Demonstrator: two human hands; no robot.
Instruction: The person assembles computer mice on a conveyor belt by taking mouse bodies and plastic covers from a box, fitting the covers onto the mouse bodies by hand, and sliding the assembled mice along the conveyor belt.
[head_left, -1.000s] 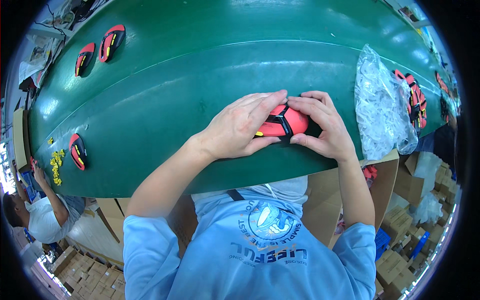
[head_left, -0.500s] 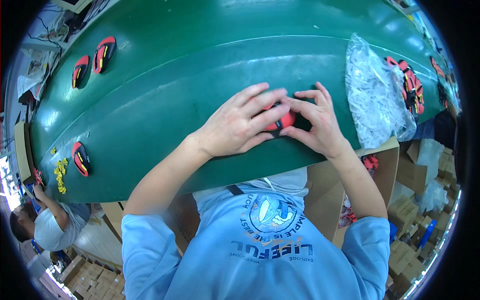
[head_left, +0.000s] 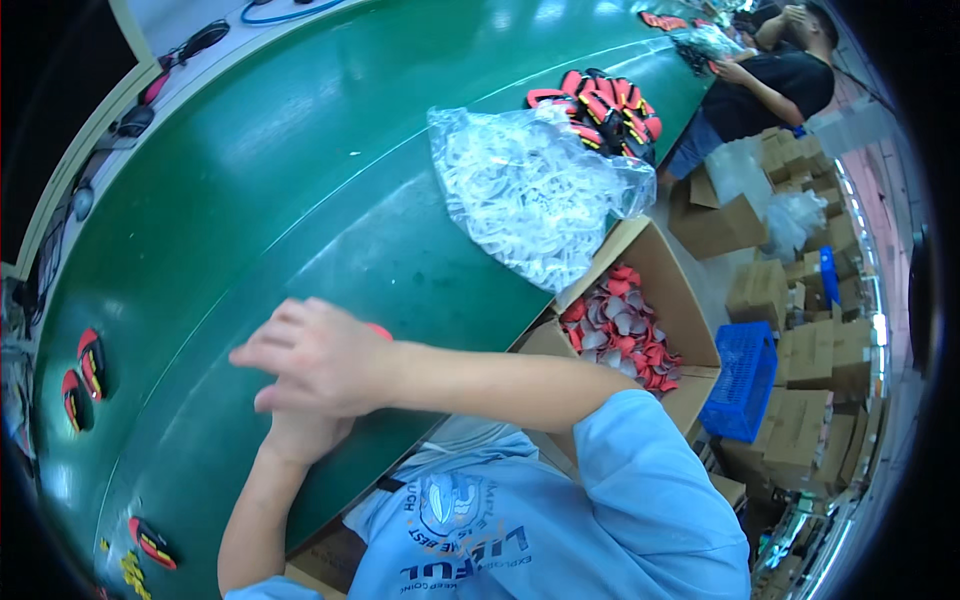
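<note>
My right hand (head_left: 325, 355) is crossed over my left hand (head_left: 300, 432) above the green table. Its fingers are stretched out and apart, slightly smeared, with nothing visible in them. My left hand's fingers are hidden underneath, so what they hold does not show. A bit of a red piece (head_left: 380, 331) peeks out beside my right wrist; whether a hand touches it I cannot tell. Red and black oval pieces with yellow marks lie at the left, among them one oval piece (head_left: 152, 543) near small yellow parts (head_left: 132, 574).
A clear plastic bag (head_left: 525, 190) of pale parts lies on the green table (head_left: 300, 150), beside a pile of red and black pieces (head_left: 605, 108). A cardboard box (head_left: 690, 300) holds red and grey pieces. A blue crate (head_left: 741, 382) stands beyond; a person (head_left: 765, 95) works far right.
My view has turned to the right. My hands were both around the red and black piece; now my right hand has crossed leftward over my left, and the piece is mostly hidden.
</note>
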